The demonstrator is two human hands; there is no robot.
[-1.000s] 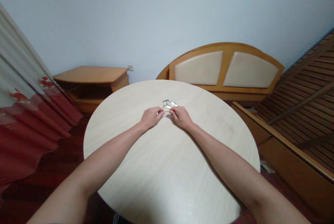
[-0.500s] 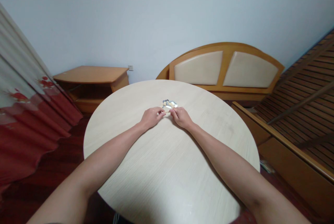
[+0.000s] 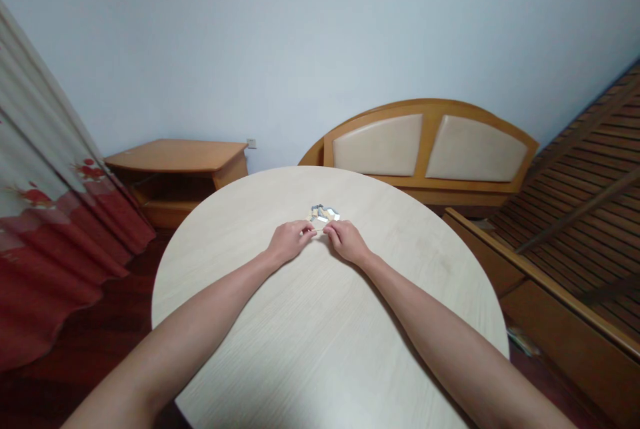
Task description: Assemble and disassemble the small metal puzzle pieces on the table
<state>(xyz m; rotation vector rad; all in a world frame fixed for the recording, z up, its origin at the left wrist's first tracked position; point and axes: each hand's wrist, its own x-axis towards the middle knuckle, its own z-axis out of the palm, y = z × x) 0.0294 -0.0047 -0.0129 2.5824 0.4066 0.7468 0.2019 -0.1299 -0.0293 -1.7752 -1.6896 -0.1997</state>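
While the left hand (image 3: 287, 242) and right hand (image 3: 347, 242) rest on the round pale desk (image 3: 320, 349), their fingertips meet around a thin pale strip (image 3: 315, 231), too small to confirm a pinch; a cluster of grey and cream pieces (image 3: 324, 213) lies just beyond, centre frame.

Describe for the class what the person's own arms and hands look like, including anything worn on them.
The left hand and right hand are bare, with slim fingers. The left forearm and right forearm taper toward the wrists. No sleeve, glove, watch, bracelet, cable or marking shows on either arm.
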